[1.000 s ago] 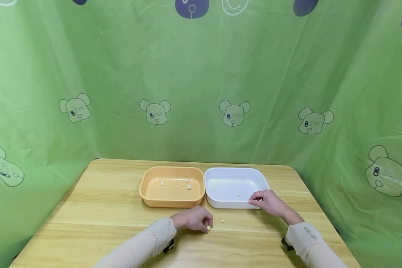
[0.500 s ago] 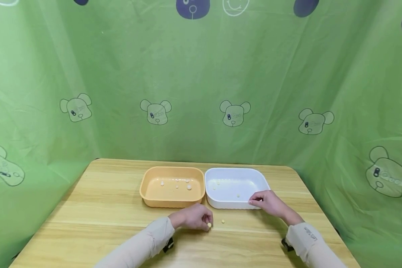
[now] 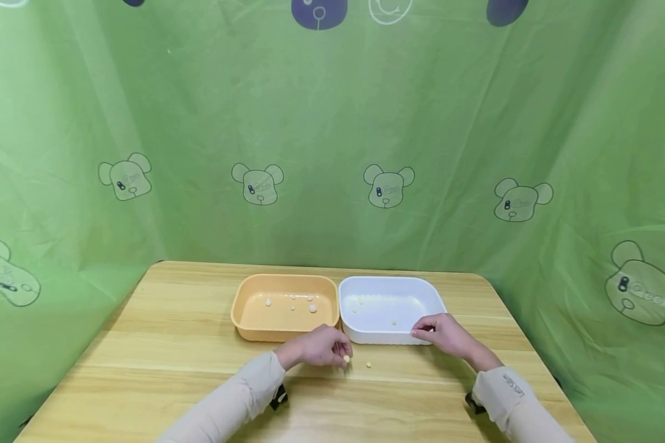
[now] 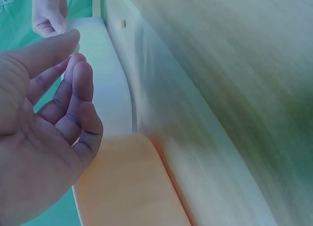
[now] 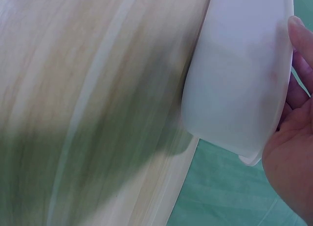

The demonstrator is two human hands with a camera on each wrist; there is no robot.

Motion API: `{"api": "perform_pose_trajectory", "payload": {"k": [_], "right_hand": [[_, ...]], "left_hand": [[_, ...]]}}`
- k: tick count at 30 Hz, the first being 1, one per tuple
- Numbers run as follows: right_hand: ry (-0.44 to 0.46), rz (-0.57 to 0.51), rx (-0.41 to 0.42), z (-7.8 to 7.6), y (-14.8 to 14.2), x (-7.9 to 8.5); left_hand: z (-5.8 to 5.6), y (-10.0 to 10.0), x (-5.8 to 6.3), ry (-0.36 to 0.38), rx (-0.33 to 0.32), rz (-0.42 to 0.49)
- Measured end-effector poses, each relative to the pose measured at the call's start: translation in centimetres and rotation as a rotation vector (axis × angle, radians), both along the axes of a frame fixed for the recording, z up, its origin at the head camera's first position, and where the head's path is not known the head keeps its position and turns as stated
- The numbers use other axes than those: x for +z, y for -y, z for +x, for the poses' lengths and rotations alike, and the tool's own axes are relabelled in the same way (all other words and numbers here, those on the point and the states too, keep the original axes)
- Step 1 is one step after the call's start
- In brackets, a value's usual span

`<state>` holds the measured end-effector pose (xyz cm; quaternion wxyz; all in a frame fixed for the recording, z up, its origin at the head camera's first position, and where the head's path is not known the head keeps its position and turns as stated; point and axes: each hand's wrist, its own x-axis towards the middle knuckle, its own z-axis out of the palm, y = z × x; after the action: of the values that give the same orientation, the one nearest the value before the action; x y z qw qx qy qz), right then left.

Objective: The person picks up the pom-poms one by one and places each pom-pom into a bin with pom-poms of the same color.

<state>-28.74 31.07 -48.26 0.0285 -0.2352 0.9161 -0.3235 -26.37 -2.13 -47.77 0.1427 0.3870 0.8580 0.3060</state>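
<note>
In the head view my left hand [image 3: 322, 346] pinches a small pale yellow ball [image 3: 346, 359] between thumb and fingertips, above the table in front of the bins. The left wrist view shows that ball [image 4: 76, 50] mostly hidden by the fingers. My right hand [image 3: 446, 333] grips the near right rim of a white plastic bin [image 3: 380, 338]; in the right wrist view the thumb lies at the rim and the other fingers go behind the wall. Another yellow ball [image 3: 368, 365] lies on the table. Several small white balls sit in the orange bin [image 3: 281, 336], and a few yellow ones in the white bin.
The two bins stand side by side on the wooden table [image 3: 172, 344], close together or touching. A green curtain [image 3: 321, 240] with bear prints hangs behind and at both sides of the table.
My left hand has risen off the table with the yellow ball and moved slightly forward, toward the bins. The right hand and both bins look unmoved.
</note>
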Motion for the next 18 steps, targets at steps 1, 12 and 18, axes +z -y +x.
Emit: {"api": "perform_pose_trajectory", "payload": {"k": [1, 12, 18], "right_hand": [[-0.001, 0.002, 0.000, 0.0, 0.0, 0.0], [0.007, 0.003, -0.004, -0.1, 0.0, 0.2], [0.019, 0.000, -0.002, 0.0, 0.1, 0.2]], "left_hand": [[0.0, 0.0, 0.0, 0.009, 0.004, 0.004], [0.2, -0.1, 1.0, 0.048, 0.006, 0.045], [0.2, -0.2, 1.2, 0.036, 0.010, 0.091]]}}
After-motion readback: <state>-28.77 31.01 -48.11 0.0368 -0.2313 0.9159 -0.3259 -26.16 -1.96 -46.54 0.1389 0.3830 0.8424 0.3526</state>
